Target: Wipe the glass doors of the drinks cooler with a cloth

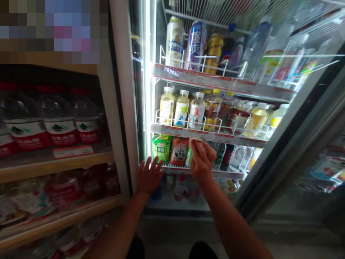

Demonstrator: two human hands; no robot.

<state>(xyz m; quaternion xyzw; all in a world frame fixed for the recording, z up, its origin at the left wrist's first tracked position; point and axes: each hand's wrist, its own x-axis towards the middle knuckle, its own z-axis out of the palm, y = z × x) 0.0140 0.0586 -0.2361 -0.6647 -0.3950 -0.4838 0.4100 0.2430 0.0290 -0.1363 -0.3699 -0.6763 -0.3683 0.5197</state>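
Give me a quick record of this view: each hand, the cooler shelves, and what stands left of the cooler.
Left hand: open, fingers spread, near the green pack; contact unclear
Right hand: fingers bunched at the shelf's front strip; anything gripped is too blurred to name
Top shelf: cans at left, bottles at right
Middle shelf: white-capped bottles, others yellow-capped
Left of cooler: red-capped bottles

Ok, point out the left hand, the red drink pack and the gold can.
Left hand (148, 177): head view, back of the hand.
Red drink pack (179, 151): head view, front.
Gold can (215, 49): head view, side.
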